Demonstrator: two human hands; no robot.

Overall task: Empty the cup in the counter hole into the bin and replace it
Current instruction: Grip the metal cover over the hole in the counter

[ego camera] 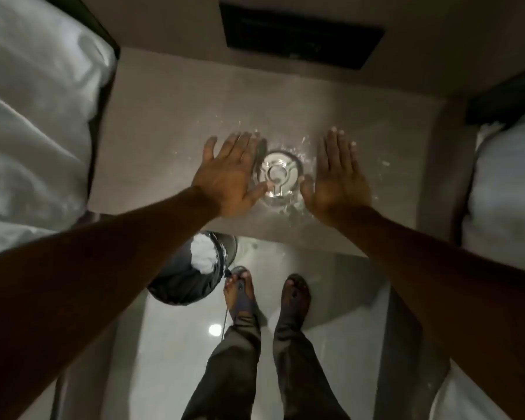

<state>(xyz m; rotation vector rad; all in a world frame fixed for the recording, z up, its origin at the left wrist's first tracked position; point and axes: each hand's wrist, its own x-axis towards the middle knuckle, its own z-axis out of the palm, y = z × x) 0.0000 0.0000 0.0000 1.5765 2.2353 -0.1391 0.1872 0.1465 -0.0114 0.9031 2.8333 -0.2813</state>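
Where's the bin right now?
In the head view, the bin sits on the floor below the counter edge, under the left forearm, just left of the person's feet.

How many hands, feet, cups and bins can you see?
Hands: 2, left hand and right hand
Feet: 2, one and the other
Cups: 1, the cup
Bins: 1, the bin
Total: 6

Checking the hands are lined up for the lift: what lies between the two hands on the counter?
In the head view, the round metal cup seated in the counter hole lies between the left hand and right hand, ringed by white specks.
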